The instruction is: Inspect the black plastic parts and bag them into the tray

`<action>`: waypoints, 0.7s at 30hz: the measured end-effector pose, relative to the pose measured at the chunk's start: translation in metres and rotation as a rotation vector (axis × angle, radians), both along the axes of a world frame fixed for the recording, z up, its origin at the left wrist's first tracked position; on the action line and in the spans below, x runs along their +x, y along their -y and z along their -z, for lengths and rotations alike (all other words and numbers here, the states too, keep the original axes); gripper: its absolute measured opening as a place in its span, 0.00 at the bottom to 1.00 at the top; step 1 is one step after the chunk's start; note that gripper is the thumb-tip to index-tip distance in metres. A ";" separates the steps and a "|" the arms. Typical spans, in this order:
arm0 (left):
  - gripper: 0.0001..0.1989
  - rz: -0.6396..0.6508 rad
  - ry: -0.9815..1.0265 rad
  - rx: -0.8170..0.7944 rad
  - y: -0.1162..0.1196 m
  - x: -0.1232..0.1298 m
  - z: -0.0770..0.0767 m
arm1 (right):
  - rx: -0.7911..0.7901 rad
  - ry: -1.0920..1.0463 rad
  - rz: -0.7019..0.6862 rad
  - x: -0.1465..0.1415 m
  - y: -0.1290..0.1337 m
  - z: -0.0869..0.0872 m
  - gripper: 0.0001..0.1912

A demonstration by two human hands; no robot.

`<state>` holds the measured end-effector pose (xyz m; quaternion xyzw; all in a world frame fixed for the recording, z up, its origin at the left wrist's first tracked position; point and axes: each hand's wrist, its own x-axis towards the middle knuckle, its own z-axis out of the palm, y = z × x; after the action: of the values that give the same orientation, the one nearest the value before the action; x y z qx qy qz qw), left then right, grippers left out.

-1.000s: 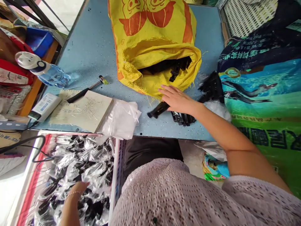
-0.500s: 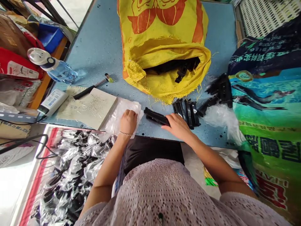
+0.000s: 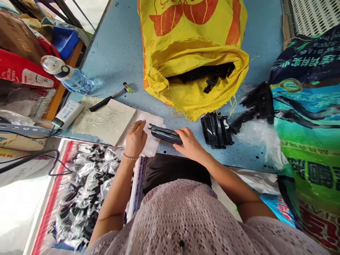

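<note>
My right hand [image 3: 190, 143] grips the right end of a long black plastic part [image 3: 164, 134], whose pronged left end points toward my other hand. My left hand [image 3: 136, 139], with a beaded bracelet at the wrist, is closed over the left side of a stack of clear plastic bags [image 3: 151, 148]; what its fingertips pinch, if anything, is too small to make out. To the right of my right hand lies a row of similar black parts [image 3: 217, 130]. Beside the bags sits a pale board [image 3: 114, 118] with many tiny pins on it.
A yellow sack [image 3: 196, 102] with black parts inside lies open at the table's back. A hammer [image 3: 108, 99], a white box [image 3: 69, 114] and a water bottle [image 3: 77, 80] are at left. A crate of bagged parts [image 3: 87, 191] stands below; a green-blue sack [image 3: 310, 141] is right.
My right hand has moved left with the black part, bringing it over the bags. My left hand has shifted left along the bags. The whole view has shifted slightly.
</note>
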<state>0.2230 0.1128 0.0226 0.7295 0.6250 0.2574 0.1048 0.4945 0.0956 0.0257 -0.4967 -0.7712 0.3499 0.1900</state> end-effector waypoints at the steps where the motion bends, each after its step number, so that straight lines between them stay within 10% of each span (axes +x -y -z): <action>1: 0.25 0.019 0.000 0.005 0.002 -0.001 -0.001 | 0.002 -0.019 -0.003 -0.002 -0.002 -0.001 0.26; 8: 0.34 0.385 0.097 0.059 0.045 0.034 0.000 | -0.670 -0.524 0.064 -0.031 -0.016 0.020 0.24; 13: 0.36 0.536 0.126 -0.017 0.064 0.051 0.001 | -0.358 -0.444 0.179 -0.044 0.015 0.018 0.36; 17: 0.28 0.371 0.192 0.050 0.069 0.038 -0.018 | -0.342 -0.594 -0.010 -0.043 0.042 -0.007 0.34; 21: 0.18 0.096 0.312 -0.070 0.120 -0.016 -0.071 | -0.413 -0.745 -0.351 -0.032 0.044 -0.039 0.28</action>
<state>0.2066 -0.0074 0.0937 0.7055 0.5743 0.3402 0.2379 0.4621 0.0515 0.0648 -0.2263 -0.6372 0.6776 0.2892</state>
